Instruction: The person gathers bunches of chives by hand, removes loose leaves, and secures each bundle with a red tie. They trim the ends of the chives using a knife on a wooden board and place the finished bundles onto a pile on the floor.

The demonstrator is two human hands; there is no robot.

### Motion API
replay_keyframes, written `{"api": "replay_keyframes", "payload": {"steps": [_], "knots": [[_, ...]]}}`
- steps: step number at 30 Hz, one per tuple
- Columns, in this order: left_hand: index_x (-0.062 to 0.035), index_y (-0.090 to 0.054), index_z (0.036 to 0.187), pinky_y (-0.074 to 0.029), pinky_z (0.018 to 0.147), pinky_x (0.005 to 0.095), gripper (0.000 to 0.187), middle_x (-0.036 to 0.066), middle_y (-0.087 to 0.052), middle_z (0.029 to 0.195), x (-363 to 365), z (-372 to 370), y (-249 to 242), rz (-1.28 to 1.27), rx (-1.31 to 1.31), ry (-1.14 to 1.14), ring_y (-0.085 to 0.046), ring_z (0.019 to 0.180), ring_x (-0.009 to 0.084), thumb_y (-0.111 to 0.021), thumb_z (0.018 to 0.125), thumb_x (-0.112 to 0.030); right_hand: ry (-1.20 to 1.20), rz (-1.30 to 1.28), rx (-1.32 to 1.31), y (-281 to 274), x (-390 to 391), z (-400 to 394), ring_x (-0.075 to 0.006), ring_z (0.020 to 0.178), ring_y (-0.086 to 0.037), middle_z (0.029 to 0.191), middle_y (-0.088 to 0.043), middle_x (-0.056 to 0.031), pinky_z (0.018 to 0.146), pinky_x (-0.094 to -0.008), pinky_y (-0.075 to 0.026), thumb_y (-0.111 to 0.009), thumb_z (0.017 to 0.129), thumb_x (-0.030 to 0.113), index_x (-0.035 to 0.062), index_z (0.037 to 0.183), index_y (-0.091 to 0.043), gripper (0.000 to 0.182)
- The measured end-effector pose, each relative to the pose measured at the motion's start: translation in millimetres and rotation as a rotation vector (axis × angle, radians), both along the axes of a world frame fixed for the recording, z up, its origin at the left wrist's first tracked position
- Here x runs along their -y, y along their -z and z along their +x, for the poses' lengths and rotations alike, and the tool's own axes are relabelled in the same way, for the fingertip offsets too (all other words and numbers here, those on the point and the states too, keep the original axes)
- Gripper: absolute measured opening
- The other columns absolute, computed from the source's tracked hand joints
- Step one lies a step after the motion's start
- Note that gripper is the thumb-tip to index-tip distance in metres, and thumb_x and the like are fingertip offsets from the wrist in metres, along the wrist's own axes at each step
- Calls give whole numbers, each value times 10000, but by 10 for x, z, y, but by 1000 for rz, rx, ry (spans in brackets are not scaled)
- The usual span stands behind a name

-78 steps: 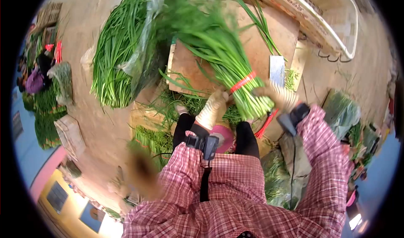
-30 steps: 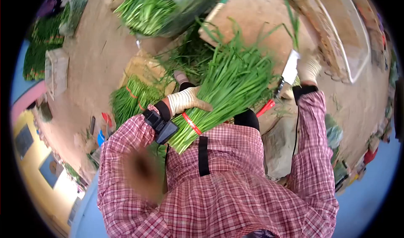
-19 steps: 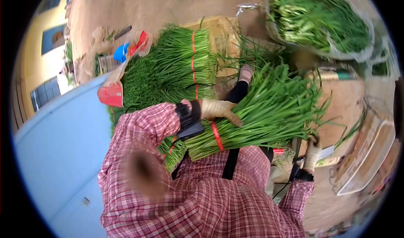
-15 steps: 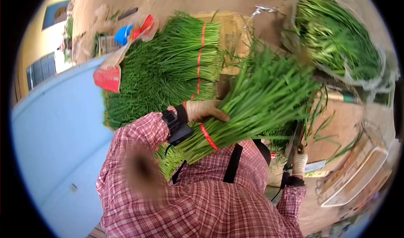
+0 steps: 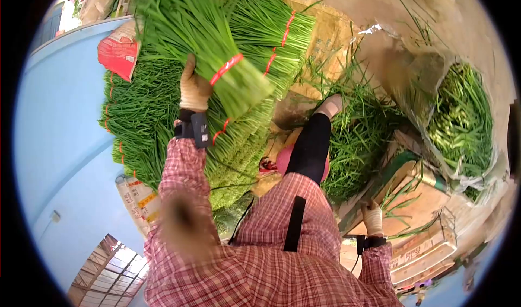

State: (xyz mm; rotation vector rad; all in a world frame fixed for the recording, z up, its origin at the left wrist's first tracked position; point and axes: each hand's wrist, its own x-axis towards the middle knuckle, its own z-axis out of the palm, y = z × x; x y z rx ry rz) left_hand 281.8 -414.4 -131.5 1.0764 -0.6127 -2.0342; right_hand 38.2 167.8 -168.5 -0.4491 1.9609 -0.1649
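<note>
My left hand [image 5: 195, 87], in a glove with brown fingers, grips a banded bunch of garlic chives [image 5: 217, 49] from its left side. A red band [image 5: 226, 69] circles the bunch near its pale cut ends, which point down and right. The bunch hangs over a pile of other banded chives [image 5: 149, 98], and its leaves reach the top of the view. Low on the right, my gloved right hand [image 5: 372, 218] is at the edge of a wooden board [image 5: 399, 198]; its fingers are too small to make out clearly.
Loose chives [image 5: 361, 139] lie on the floor beside my leg [image 5: 310, 149]. A clear plastic bag [image 5: 434, 95] of chives stands at right. A blue wall [image 5: 59, 122] borders the pile on the left. A pink stool [image 5: 285, 158] shows under me.
My left hand has carried the bunch from my lap up and left over the pile, its leaves swinging from right to upper left. My view has turned, and my right hand stays by the board.
</note>
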Motion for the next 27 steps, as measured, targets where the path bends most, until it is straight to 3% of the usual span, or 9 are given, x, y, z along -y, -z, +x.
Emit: {"api": "replay_keyframes", "payload": {"steps": [4, 6, 10, 11, 18, 19, 23, 26, 27], "knots": [[-31, -508, 1260, -351, 1046, 421, 515, 121, -522, 1307, 172, -91, 1075, 167, 49, -117, -498, 1166, 297, -647, 870, -337, 55, 39, 66, 147, -132, -68, -364, 835, -632, 902, -645, -238, 715, -397, -495, -556, 846, 166, 22, 1053, -633, 264], [-26, -473, 1291, -361, 1038, 445, 580, 141, -512, 1307, 37, -322, 1524, 154, 25, -128, -472, 1196, 301, -678, 844, -334, 336, 64, 181, 163, -179, -63, -207, 805, -627, 901, -667, -122, 715, -306, -489, -573, 873, 125, -35, 1086, -607, 269], [-3, -382, 1331, -363, 1042, 504, 643, 180, -496, 1289, -142, -385, 3020, 343, 224, -388, -471, 1191, 328, -709, 841, -260, 472, 111, 261, 95, -161, -163, -178, 729, -647, 856, -648, -99, 612, -283, -501, -556, 895, 104, -22, 1050, -612, 208], [12, -388, 1318, -365, 1045, 511, 592, 184, -491, 1290, -155, -644, 2820, 318, 378, -453, -486, 1175, 339, -690, 861, -213, 514, 111, 279, 133, -260, -159, -191, 731, -653, 869, -648, -104, 610, -284, -503, -545, 906, 120, -28, 1061, -606, 222], [46, -437, 1276, -370, 1016, 518, 564, 195, -511, 1278, 223, -479, 2700, 253, 407, -244, -503, 1168, 334, -695, 859, -233, 624, 117, 348, 359, -135, 36, -212, 747, -660, 940, -637, -117, 613, -304, -520, -553, 896, 127, -32, 1070, -582, 238], [-3, -378, 1291, -442, 923, 542, 567, 164, -510, 1266, 262, -490, 2664, 306, 500, -224, -529, 1094, 365, -691, 852, -175, 675, 109, 370, 363, -106, 76, -216, 747, -660, 945, -636, -119, 614, -309, -523, -548, 892, 114, -35, 1069, -576, 233], [-21, -427, 1266, -418, 956, 530, 489, 137, -519, 1275, 262, -639, 2764, 296, 770, -244, -506, 1125, 357, -647, 881, -225, 732, 84, 405, 380, 219, 152, -210, 741, -661, 925, -640, -121, 626, -309, -526, -545, 876, 71, -27, 1032, -598, 192], [-3, -409, 1324, -333, 1038, 549, 535, 173, -477, 1342, 219, -658, 2820, 349, 298, -249, -461, 1207, 354, -598, 916, -293, 748, 88, 370, 443, 291, 150, -198, 732, -664, 904, -650, -123, 626, -301, -524, -549, 866, 63, -20, 1009, -622, 181], [-2, -398, 1324, -345, 1044, 539, 518, 191, -466, 1339, 216, -707, 2823, 307, 314, -237, -454, 1208, 358, -575, 928, -286, 742, 112, 383, 441, 322, 149, -198, 730, -665, 900, -649, -125, 622, -298, -524, -549, 863, 60, -20, 1008, -623, 182]]}}
